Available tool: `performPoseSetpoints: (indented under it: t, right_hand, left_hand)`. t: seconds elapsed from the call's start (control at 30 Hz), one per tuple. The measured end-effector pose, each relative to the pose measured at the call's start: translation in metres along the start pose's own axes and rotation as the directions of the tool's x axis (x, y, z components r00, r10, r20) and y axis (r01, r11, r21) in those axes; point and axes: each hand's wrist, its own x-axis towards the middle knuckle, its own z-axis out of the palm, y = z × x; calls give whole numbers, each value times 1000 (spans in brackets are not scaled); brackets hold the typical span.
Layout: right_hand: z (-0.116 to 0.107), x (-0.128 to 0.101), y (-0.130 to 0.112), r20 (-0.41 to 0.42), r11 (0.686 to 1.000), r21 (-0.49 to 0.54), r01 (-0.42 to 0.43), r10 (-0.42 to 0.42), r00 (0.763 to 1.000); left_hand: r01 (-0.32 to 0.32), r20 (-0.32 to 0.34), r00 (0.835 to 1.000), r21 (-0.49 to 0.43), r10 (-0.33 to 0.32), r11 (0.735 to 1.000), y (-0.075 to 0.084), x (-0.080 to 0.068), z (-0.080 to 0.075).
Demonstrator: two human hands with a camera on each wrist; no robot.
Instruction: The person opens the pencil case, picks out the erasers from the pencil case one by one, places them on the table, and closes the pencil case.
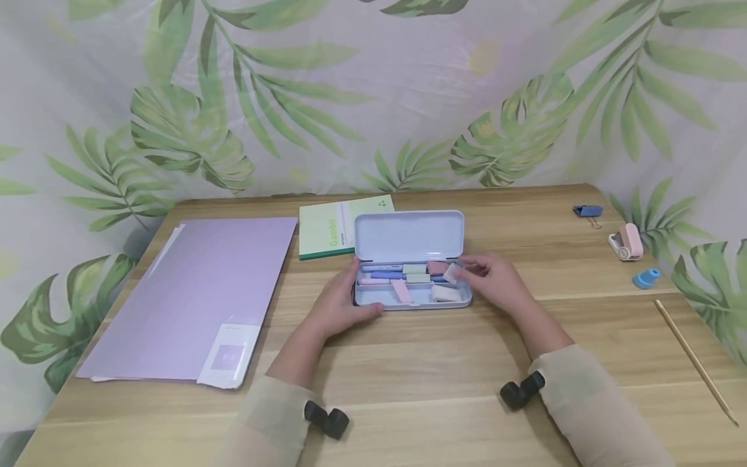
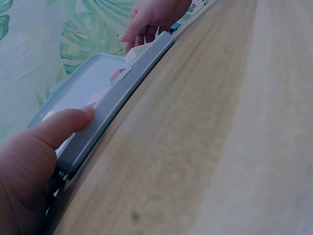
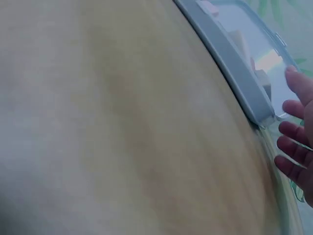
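A light blue pencil case (image 1: 408, 306) lies on the table with its lid (image 1: 408, 235) raised. My left hand (image 1: 338, 305) grips its left end, the thumb over the front edge. Inside are blue pens (image 1: 385, 275), a pink pen (image 1: 373, 281), pale green erasers (image 1: 415, 268), a pink eraser (image 1: 401, 291) and a white eraser (image 1: 446, 294). Another whitish eraser (image 1: 452, 273) leans tilted at the right end, by the thumb of my right hand (image 1: 496, 279). In the right wrist view the fingers (image 3: 293, 132) of that hand are loosely bent, apart from the eraser (image 3: 263, 81).
A purple folder (image 1: 204, 292) lies at the left, and a green notebook (image 1: 321, 230) behind the case. Along the right side are a blue binder clip (image 1: 587, 211), a small pink stapler (image 1: 629, 242), a blue pencil sharpener (image 1: 646, 279) and a wooden pencil (image 1: 694, 360).
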Motion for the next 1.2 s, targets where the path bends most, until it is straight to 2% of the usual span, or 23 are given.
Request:
performPoseSetpoints:
  t: [0.13,0.33,0.43,0.63,0.83,1.2]
  right_hand:
    - [4,-6,-3,30,993,-121,2,2,1000]
    - [6,-6,-7,44,980,-196,-23,33,999]
    - [6,-4,-8,56,982,-186,-36,47,997]
    - [5,-3,-5,71,994,-90,-64,70,995]
    - [-14,-10,9,51,995,-14,-96,96,994]
    - [-53,-26,51,30,988,-57,-140,142,989]
  left_hand:
    - [11,-1,1000,21,-11,1000,0,0,0]
    - [24,3,1000,60,-25,998,-1,0,2]
    - [28,4,1000,62,-29,998,0,0,2]
    - [24,6,1000,65,-25,998,1,0,2]
    - [45,1,999,57,-45,997,2,-1,0]
    - [59,3,998,59,-59,997,2,1,-1]
